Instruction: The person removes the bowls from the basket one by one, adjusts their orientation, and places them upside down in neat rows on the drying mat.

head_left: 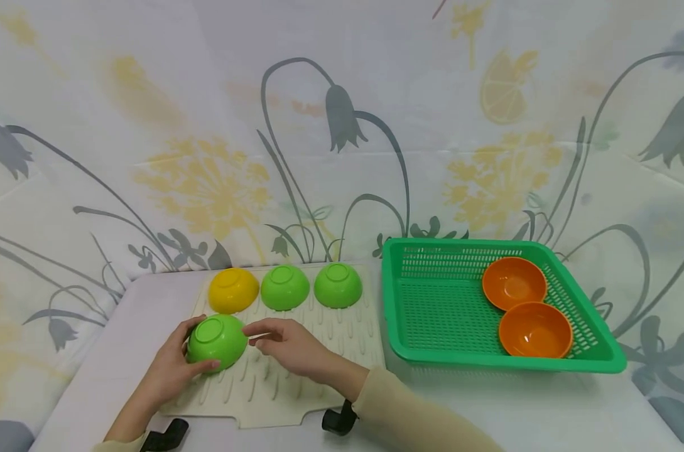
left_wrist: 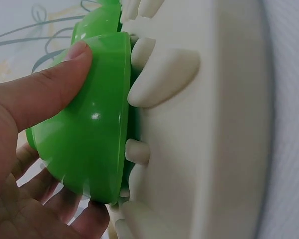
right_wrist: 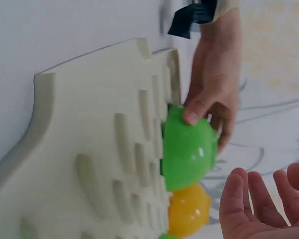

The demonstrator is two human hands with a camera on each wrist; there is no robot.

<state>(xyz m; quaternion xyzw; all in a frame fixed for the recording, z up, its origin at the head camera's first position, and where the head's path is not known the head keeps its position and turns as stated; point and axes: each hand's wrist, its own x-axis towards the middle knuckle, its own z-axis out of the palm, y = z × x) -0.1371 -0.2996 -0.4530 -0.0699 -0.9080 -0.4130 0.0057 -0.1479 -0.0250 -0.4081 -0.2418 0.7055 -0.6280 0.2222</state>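
Note:
An upside-down green bowl (head_left: 218, 342) rests on the front left of a cream drying mat (head_left: 274, 392) with raised ridges. My left hand (head_left: 171, 364) grips it from the left, thumb on the near side and fingers round the far side; in the left wrist view the bowl's rim (left_wrist: 125, 119) lies against the ridges. Just right of that bowl is my right hand (head_left: 291, 346), fingers loosely bent and holding nothing. Behind, in a row, sit an upturned yellow bowl (head_left: 233, 290) and two more green bowls, one in the middle (head_left: 285, 287) and one at right (head_left: 338, 285).
Right of the mat stands a green plastic basket (head_left: 432, 359) with perforated walls. Two orange bowls, a rear one (head_left: 514, 284) and a front one (head_left: 536, 330), lie upright in its right side. A flower-patterned cloth (head_left: 342, 176) hangs behind the white table (head_left: 138, 314).

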